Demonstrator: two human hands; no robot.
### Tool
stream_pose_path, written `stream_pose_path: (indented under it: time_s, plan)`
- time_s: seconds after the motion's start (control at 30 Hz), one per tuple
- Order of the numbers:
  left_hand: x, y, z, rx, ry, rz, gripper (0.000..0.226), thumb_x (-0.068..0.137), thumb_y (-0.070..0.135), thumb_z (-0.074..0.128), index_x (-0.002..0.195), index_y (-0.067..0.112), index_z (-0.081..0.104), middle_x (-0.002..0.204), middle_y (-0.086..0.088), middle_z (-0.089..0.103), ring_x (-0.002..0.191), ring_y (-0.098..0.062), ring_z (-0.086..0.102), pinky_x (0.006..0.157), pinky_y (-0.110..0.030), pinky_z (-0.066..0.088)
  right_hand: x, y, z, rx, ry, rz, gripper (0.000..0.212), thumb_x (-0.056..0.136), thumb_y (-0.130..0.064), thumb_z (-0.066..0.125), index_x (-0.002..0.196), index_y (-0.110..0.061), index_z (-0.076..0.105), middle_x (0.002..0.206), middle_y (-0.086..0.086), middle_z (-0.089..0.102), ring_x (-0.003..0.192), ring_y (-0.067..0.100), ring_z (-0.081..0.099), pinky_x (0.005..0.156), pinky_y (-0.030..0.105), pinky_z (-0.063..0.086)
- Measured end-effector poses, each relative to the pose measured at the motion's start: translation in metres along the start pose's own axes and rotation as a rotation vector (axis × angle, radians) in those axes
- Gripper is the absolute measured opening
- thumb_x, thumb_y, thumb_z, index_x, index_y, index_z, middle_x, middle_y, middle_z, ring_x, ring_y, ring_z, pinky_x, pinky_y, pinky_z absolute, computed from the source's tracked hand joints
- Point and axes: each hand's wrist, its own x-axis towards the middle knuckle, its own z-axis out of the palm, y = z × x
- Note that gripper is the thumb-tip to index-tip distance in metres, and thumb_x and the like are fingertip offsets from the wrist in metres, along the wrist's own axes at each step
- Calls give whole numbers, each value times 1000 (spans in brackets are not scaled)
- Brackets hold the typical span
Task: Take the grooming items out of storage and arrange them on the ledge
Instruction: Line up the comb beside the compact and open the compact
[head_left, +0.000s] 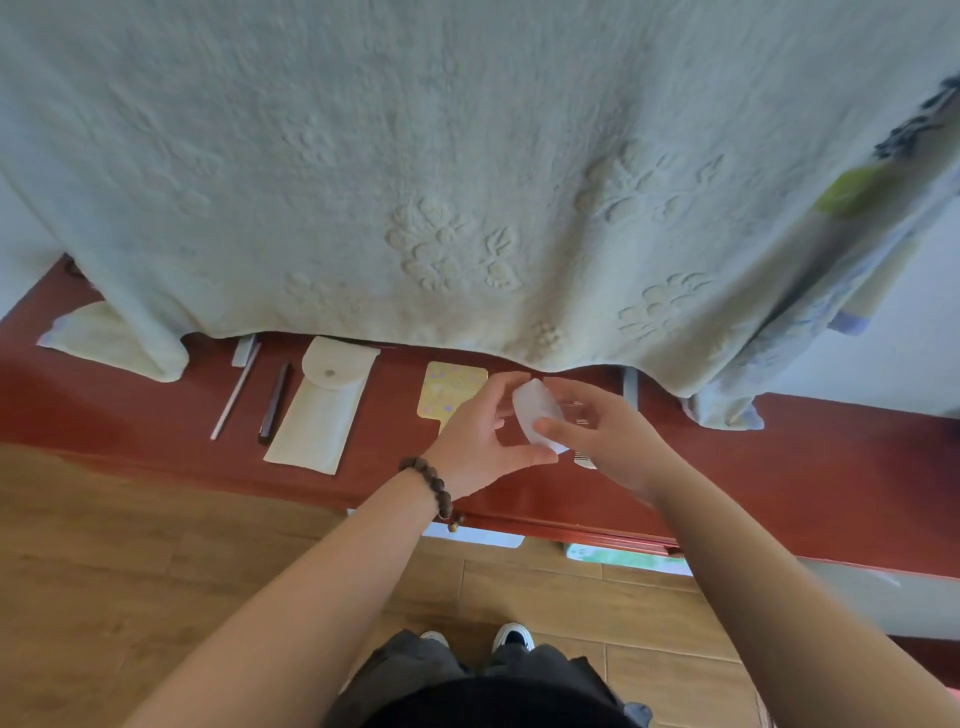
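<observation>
Both my hands hold a small translucent white case (532, 410) above the red ledge (156, 405). My left hand (478, 441) grips its near-left end, and my right hand (602, 436) grips its right side. A comb (584, 458) pokes out from under my right hand. On the ledge lie a cream snap pouch (317, 410), a dark slim stick (274, 402), a thin white stick (236, 395) and a yellow patterned card-shaped item (449, 387), partly hidden by my left hand.
A pale green embossed blanket (467, 182) hangs over the back of the ledge. A folded cream cloth (104, 338) lies at the left. Below the ledge a drawer (571, 530) stands slightly open over the wooden floor (130, 545).
</observation>
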Motion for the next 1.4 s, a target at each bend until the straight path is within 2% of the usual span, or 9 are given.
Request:
stream_pose_path:
  time_s: [0.23, 0.37, 0.47, 0.53, 0.7, 0.8, 0.97, 1.13, 1.4]
  plan:
    - [1, 16, 1, -115, -59, 25, 64, 66, 22, 86, 118, 22, 50, 120, 8, 64, 110, -5, 62, 102, -37, 47, -7, -13, -22, -7, 14, -59, 35, 84, -35, 67, 117, -22, 67, 106, -6, 71, 97, 7, 65, 80, 14, 49]
    - [-2, 16, -3, -141, -138, 17, 68, 67, 20, 85, 124, 25, 50, 125, 8, 60, 114, -7, 60, 105, -40, 44, -4, -20, -35, -73, -34, -20, 37, 81, -50, 58, 100, -22, 74, 100, -1, 73, 95, 14, 66, 86, 30, 48]
    - [-3, 15, -4, -151, -154, 7, 71, 64, 27, 85, 125, 31, 50, 126, 11, 59, 118, -7, 58, 107, -41, 42, -2, -30, -45, -104, -22, 26, 36, 83, -49, 57, 88, -18, 74, 87, 3, 72, 79, 12, 64, 69, 14, 48]
    - [-4, 15, -5, -94, -149, 18, 73, 63, 30, 86, 126, 33, 50, 125, 15, 59, 118, -5, 56, 107, -43, 42, 3, -36, -51, -124, -1, 48, 35, 86, -48, 56, 86, -17, 72, 76, 1, 66, 66, 10, 58, 52, 6, 40]
    - [-4, 10, -9, 183, -124, 70, 76, 62, 36, 87, 128, 35, 49, 121, 23, 56, 114, 8, 51, 99, -19, 38, 20, -43, -52, -212, -3, 116, 49, 84, -60, 53, 88, -14, 71, 76, 2, 66, 57, 12, 55, 53, 17, 39]
    - [-1, 3, -8, 401, -75, 67, 78, 66, 43, 82, 133, 34, 44, 129, 19, 50, 118, 0, 47, 101, -23, 37, 37, -38, -41, -303, 18, 151, 55, 81, -61, 58, 76, -7, 66, 61, 2, 57, 51, 13, 51, 43, 15, 36]
    - [1, -28, -6, 691, -5, -76, 85, 77, 53, 68, 146, 23, 28, 151, 4, 33, 137, -14, 33, 111, -37, 33, 78, -10, -21, -465, 105, 197, 56, 75, -65, 61, 61, -11, 55, 54, -1, 50, 58, 16, 51, 56, 26, 39]
    - [-6, -56, -6, 817, 61, -149, 75, 82, 50, 64, 144, 24, 31, 149, 0, 34, 140, -19, 27, 111, -41, 31, 111, 19, -9, -567, 67, 233, 60, 68, -72, 59, 89, -15, 62, 76, 2, 66, 68, 20, 60, 67, 28, 52]
    - [-3, -73, -17, 881, 81, -240, 77, 84, 49, 62, 146, 24, 23, 157, -4, 20, 147, -25, 8, 116, -45, 23, 128, 33, -1, -611, 65, 223, 60, 74, -74, 52, 84, -16, 65, 82, 1, 68, 81, 20, 62, 69, 28, 44]
